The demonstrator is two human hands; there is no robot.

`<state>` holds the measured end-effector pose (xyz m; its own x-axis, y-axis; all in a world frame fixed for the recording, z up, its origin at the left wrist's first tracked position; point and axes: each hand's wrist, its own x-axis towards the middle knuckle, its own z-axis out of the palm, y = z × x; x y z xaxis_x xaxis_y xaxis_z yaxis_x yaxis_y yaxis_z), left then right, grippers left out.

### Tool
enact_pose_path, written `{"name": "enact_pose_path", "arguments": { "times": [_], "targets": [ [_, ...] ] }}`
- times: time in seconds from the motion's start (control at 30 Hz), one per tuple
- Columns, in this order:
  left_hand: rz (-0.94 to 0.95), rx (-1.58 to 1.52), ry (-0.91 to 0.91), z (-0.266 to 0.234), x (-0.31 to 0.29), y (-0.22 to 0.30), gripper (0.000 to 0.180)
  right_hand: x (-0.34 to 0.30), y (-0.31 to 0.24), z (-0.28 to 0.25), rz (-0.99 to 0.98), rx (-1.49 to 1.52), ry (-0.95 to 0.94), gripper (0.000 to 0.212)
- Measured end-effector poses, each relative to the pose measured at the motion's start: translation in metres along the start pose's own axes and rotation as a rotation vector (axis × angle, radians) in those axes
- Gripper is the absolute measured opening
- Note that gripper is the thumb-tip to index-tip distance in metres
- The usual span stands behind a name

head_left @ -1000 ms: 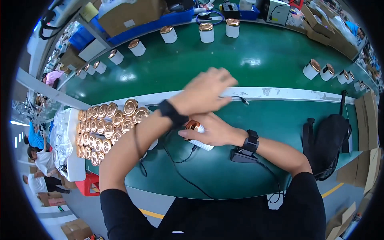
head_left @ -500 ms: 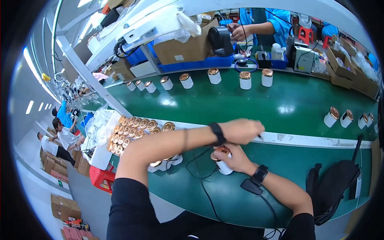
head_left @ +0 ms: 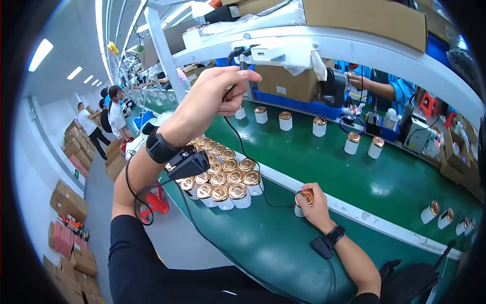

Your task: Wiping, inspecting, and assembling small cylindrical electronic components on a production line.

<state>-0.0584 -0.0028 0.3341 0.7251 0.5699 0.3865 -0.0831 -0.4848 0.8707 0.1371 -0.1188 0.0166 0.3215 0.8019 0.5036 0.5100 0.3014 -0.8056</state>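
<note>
The person's left hand [head_left: 210, 96] was raised at upper centre-left, its thumb and fingers pinched narrowly around a small dark plug [head_left: 243, 63]. The plug pointed upward, close beside a white socket box [head_left: 271, 52] fixed to a pale overhead rail [head_left: 364, 46]; whether it was seated in a socket could not be told. A thin black cable [head_left: 242, 147] hung from this hand and ran down to the right.

Lower, right of centre, the right hand [head_left: 320, 206] curved around a white jar with a shiny copper lid [head_left: 307, 193] — thumb on one side, fingers across the far side. This jar was at the table's far edge, just on the near side of a long white strip [head_left: 364, 217], and the cable's lower end reached it.

To the left, below the raised forearm, many matching jars [head_left: 218, 179] stood packed together on the green table [head_left: 243, 238]. Past the strip, more of them stood spaced out in a row [head_left: 319, 126] on a second green surface [head_left: 395, 175]. Each wrist wore a black band with a dark box attached. A black bag [head_left: 410, 283] lay at lower right — and across the way showed a co-worker's blue sleeve [head_left: 402, 92].
</note>
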Motion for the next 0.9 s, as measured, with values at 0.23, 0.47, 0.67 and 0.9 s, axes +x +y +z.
{"name": "enact_pose_path", "arguments": {
  "times": [0.23,0.47,0.67,0.9],
  "targets": [
    [-0.05,0.068,-0.013,0.001,0.005,0.015,0.035,0.01,0.004,-0.001,-0.001,0.01,-0.003,0.025],
    [0.203,0.73,0.098,-0.009,0.024,0.014,0.039,0.01,0.008,-0.006,-0.001,0.062,-0.021,0.026],
    [0.642,1.19,0.12,-0.007,0.026,0.005,0.031,0.015,0.016,-0.005,-0.018,0.105,0.035,0.02],
    [0.708,1.608,0.144,0.006,0.024,0.013,0.021,0.018,0.029,-0.004,0.065,0.215,0.058,0.017]
  ]
}}
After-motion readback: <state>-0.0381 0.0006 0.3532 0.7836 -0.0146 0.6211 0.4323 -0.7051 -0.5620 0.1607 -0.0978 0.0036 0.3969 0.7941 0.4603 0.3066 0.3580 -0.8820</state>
